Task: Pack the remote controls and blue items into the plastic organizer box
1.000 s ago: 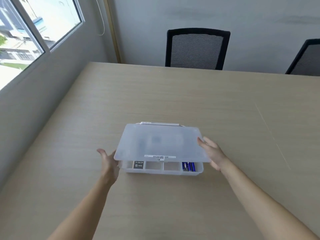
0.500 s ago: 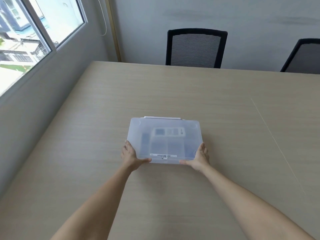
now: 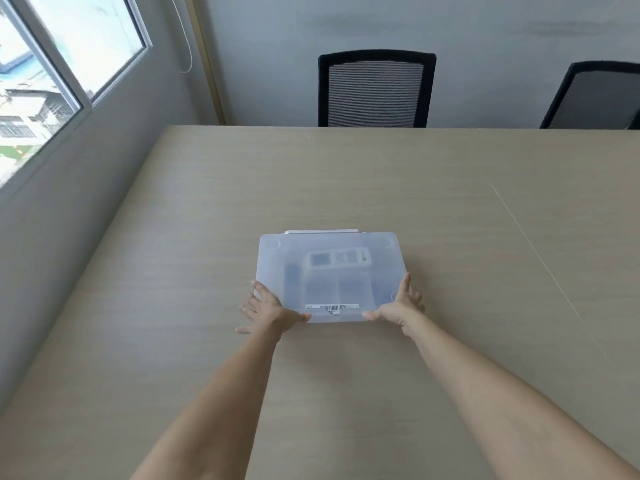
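The translucent plastic organizer box [image 3: 330, 244] lies flat on the wooden table [image 3: 346, 174], lid down. Through the frosted lid a white remote control [image 3: 339, 259] shows dimly at the back, and a darker blurred item [image 3: 292, 277] sits at the left. My left hand [image 3: 266, 310] grips the near left corner, thumb on the front edge. My right hand [image 3: 398, 306] holds the near right corner the same way, fingers up along the side. A barcode label [image 3: 331, 307] sits on the lid's front edge between the hands.
Two black mesh chairs [image 3: 375, 88] [image 3: 595, 95] stand beyond the table's far edge. A grey wall with a window [image 3: 52, 74] runs along the left side. A thin seam [image 3: 540, 258] crosses the tabletop at the right.
The lid, half raised a second ago with the compartments and blue items showing, has come down flat. Both hands moved from the lid's sides to the box's near corners.
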A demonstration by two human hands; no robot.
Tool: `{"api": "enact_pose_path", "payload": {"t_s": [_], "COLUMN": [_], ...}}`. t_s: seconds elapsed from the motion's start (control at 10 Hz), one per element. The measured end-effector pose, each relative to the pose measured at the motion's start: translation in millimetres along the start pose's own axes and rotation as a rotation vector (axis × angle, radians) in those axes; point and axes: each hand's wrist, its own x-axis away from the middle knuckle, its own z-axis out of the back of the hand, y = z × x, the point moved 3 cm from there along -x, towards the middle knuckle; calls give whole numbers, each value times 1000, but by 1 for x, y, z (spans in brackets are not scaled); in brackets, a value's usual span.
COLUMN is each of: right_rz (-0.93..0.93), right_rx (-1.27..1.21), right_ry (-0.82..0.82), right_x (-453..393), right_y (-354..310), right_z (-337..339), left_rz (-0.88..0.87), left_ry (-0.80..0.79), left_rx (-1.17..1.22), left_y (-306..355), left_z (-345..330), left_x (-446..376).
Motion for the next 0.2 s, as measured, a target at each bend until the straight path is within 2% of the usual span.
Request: {"api": "enact_pose_path", "payload": {"t_s": [0.1,0.2], "right_rz": [-60,23], "right_rx": [32,6], "right_ry": [-26,25], "right_x": [9,26], "right_y": [-3,-9], "right_z": [-2,4], "left_rz": [10,-101], "left_ry": [28,203], "left_rx": [17,128], "left_y": [0,-17], "left_z": [0,1], "left_x": [6,23]}}
